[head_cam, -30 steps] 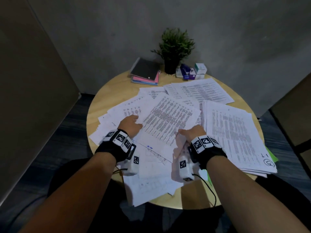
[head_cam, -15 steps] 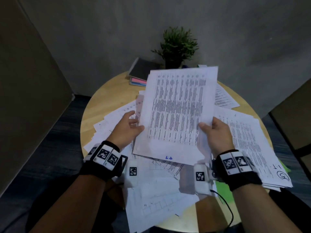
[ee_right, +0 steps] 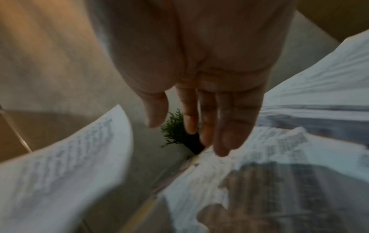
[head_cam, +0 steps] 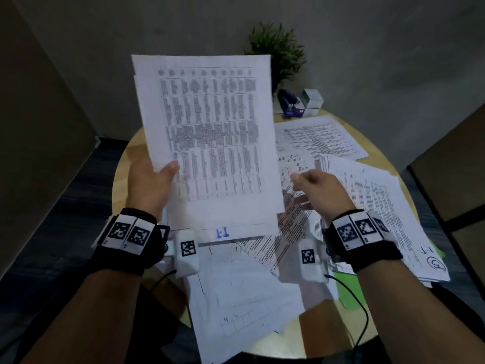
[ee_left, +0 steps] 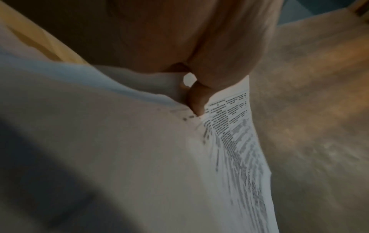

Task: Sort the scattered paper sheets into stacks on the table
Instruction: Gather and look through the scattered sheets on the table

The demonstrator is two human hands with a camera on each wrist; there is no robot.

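My left hand (head_cam: 153, 179) pinches a few printed sheets (head_cam: 210, 137) by their left edge and holds them upright above the round wooden table (head_cam: 123, 164). The left wrist view shows the thumb (ee_left: 196, 97) pressed on the printed sheets (ee_left: 235, 141). My right hand (head_cam: 312, 190) hovers free to the right of the sheets, fingers (ee_right: 223, 119) straight and relaxed, holding nothing. A thick paper stack (head_cam: 388, 214) lies at the right. Loose sheets (head_cam: 244, 306) spread over the near edge, and more sheets (head_cam: 320, 139) lie at the back right.
A potted plant (head_cam: 278, 53) stands at the back of the table, also seen as the plant (ee_right: 175, 134) past my right fingers. Small boxes (head_cam: 301, 103) sit beside it. A green sheet (head_cam: 346, 287) peeks out under the right stack. Walls close in behind.
The sheets rose from the table into the air. My right hand let go of their right edge and drew away; my left hand now holds them alone, shifted to the left.
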